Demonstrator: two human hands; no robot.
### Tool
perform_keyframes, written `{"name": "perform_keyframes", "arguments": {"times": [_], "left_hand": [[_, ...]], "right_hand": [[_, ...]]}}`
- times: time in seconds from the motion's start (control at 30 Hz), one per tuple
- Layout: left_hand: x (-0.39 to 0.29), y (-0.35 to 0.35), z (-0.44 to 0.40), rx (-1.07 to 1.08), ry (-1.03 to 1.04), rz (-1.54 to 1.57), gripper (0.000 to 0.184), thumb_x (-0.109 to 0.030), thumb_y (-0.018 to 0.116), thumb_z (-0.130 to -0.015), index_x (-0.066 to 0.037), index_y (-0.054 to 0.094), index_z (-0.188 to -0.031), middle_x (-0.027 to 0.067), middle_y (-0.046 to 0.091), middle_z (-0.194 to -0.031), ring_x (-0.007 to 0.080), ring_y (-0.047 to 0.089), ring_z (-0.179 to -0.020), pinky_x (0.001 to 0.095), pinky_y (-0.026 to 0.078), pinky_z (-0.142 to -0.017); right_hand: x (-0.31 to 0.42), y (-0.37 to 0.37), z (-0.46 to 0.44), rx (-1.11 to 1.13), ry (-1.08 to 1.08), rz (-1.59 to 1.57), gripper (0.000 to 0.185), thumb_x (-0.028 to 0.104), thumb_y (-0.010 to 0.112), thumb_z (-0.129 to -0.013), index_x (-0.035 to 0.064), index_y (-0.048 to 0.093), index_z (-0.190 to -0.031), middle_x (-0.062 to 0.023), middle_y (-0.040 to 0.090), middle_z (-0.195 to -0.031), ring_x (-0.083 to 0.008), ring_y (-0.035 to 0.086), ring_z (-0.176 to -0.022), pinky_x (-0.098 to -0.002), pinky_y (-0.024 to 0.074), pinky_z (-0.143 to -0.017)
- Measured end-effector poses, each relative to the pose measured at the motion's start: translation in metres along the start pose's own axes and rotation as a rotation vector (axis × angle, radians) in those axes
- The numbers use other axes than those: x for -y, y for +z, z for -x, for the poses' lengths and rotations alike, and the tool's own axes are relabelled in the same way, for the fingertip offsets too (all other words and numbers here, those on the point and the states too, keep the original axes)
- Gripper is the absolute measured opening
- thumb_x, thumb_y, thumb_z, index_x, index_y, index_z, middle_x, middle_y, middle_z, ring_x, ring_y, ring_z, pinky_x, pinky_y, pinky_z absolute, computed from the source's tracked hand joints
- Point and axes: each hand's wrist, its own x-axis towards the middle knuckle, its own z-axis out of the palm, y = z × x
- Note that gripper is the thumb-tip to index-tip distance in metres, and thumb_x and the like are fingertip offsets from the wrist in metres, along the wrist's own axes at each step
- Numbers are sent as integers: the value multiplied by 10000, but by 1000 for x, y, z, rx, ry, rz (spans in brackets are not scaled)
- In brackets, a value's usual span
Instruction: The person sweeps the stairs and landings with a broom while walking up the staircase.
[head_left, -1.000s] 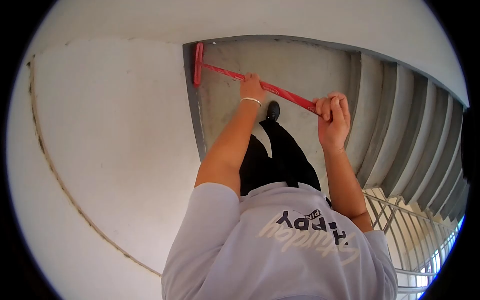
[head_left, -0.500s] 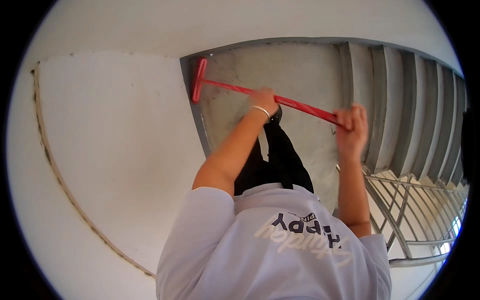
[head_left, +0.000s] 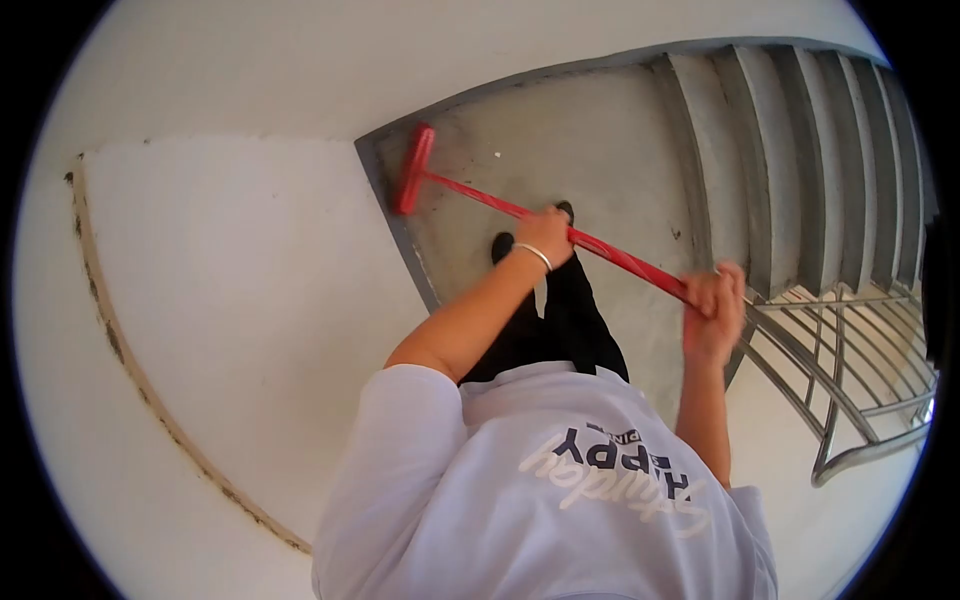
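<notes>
Red broom [head_left: 625, 261] farther from corner [head_left: 359, 142], in the grip of both hands [head_left: 544, 237] [head_left: 714, 310], "HAPPY" on shirt [head_left: 545, 500]

A lone head-worn camera looked forward and steeply down in a wide, dark-rimmed view, the shirt [head_left: 500, 500] close below, left hand [head_left: 543, 235] and right hand [head_left: 714, 308] midway, floor [head_left: 600, 130] and stairs [head_left: 785, 160] farther off.

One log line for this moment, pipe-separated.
left hand: around broom handle, midway | right hand: around handle's upper end | broom head: beside dark skirting | stairs: image right
</notes>
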Motion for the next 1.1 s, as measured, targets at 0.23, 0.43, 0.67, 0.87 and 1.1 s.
{"name": "perform_keyframes", "arguments": {"times": [0.23, 0.43, 0.67, 0.87, 1.1], "left_hand": [[30, 31, -27, -7, 254, 4, 216, -237, 627, -727, -46, 600, -825, 171, 591, -944, 357, 590, -877, 442, 483, -760], [-53, 37, -1, 233, 413, -167, 205, -186, 588, -733, -49, 658, -870, 155, 617, -955, 320, 622, -878, 424, 505, -752], [-45, 38, 22, 409, 402, -336, 236, -213, 603, -744, -62, 678, -909, 132, 627, -942, 295, 633, -861, 415, 501, -727], [-28, 29, 20, 5, 313, -40, 204, -233, 647, -718, -67, 603, -829, 137, 593, -892, 329, 615, -787, 437, 502, -683], [-1, 0, 7, -301, 8, 186, 232, -263, 650, -732, -99, 578, -879, 126, 576, -925, 331, 610, -762, 435, 496, -680]], "right_hand": [[-33, 24, 45, -179, -51, 81, 128, 163, 431, -955, 52, 490, -974, 23, 301, -574, -128, 346, -587, -371, 385, -851], [34, -29, 110, -116, -25, 47, 180, 145, 426, -948, 31, 510, -1059, 9, 436, -696, -129, 448, -715, -355, 373, -926], [28, -39, 125, 106, 738, 1280, 358, 167, 578, -853, 5, 532, -1169, -113, 637, -788, -202, 622, -661, -316, 494, -627], [63, -12, 66, 231, 157, 1538, 294, 48, 680, -731, 10, 635, -1019, -165, 651, -848, -235, 639, -732, -306, 489, -669], [99, 50, -43, 362, 152, 1526, 203, 16, 672, -719, -20, 647, -917, -98, 639, -751, -124, 581, -635, -246, 461, -591]]}}
